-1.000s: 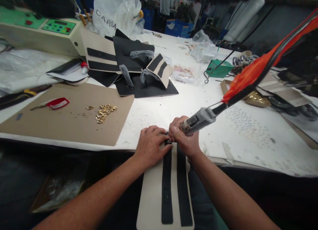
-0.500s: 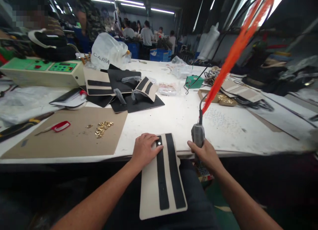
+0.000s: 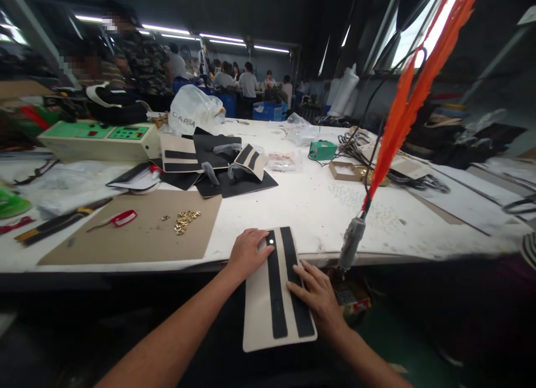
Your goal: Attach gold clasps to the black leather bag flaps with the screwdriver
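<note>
A beige panel [image 3: 259,298] with two black strips lies tilted at the table's front edge, its lower part over my lap. My left hand [image 3: 249,253] grips its upper left side, with fingertips and thumb around a shiny round stud [image 3: 271,241] on the left strip. On the panel's right edge rests my right hand [image 3: 319,293], fingers spread over the right strip and holding no tool. Just right of it, a grey electric screwdriver [image 3: 352,243] hangs tip down from a cord and orange strands [image 3: 389,148].
Small gold-coloured metal pieces [image 3: 186,221] and a red-handled tool [image 3: 124,218] lie on brown board [image 3: 146,245] at left. Behind are black and beige panels [image 3: 251,184], a green-topped control box [image 3: 100,145] and a small green box [image 3: 322,150]. Several people sit or stand farther back.
My right hand has let go of the electric screwdriver and moved left onto the panel. The screwdriver now hangs free, slightly farther right. My left hand stays on the panel.
</note>
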The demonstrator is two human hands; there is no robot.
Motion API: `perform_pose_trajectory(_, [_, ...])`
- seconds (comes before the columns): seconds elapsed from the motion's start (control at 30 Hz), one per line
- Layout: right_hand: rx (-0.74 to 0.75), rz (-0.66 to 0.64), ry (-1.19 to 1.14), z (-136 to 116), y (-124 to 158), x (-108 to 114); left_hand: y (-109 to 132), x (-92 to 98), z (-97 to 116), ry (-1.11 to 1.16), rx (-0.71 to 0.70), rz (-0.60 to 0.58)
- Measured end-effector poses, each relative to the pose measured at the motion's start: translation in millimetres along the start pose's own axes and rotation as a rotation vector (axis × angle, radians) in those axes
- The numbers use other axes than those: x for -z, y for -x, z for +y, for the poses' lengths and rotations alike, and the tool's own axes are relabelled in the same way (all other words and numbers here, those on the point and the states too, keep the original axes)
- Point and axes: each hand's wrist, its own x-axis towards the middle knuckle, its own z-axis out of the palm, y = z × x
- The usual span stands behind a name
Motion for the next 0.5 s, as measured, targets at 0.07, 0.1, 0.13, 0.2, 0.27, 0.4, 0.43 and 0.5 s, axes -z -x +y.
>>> perform_pose_trajectory(0.07, [0.054,-0.005,-0.155,0,-26,1,7,6.8,-4,0.061,0.05,0.021])
perform_pose_trajectory(0.1, [0.046,0.008,-0.244,1,-40,5,11,11.6,-6,0.095,0.089,0.035])
perform_pose_trajectory(0.13, [0.011,0.036,-0.325,1,-55,11,14,17.2,-8,0.134,0.135,0.048])
perform_pose_trajectory(0.2, [-0.15,0.112,-0.448,2,-86,24,20,30.1,-12,0.229,0.221,0.069])
perform_pose_trajectory(0.27, [-0.358,0.172,-0.535,2,-117,38,22,43.9,-13,0.333,0.273,0.09])
perform_pose_trajectory(0.4, [-0.608,0.189,-0.707,2,-171,55,17,68.8,-3,0.53,0.299,0.143])
perform_pose_trajectory(0.43, [-0.63,0.188,-0.746,2,-181,58,16,74.2,2,0.602,0.305,0.159])
perform_pose_trajectory(0.5, [-0.652,0.166,-0.83,0,-198,63,15,84.0,11,0.777,0.332,0.182])
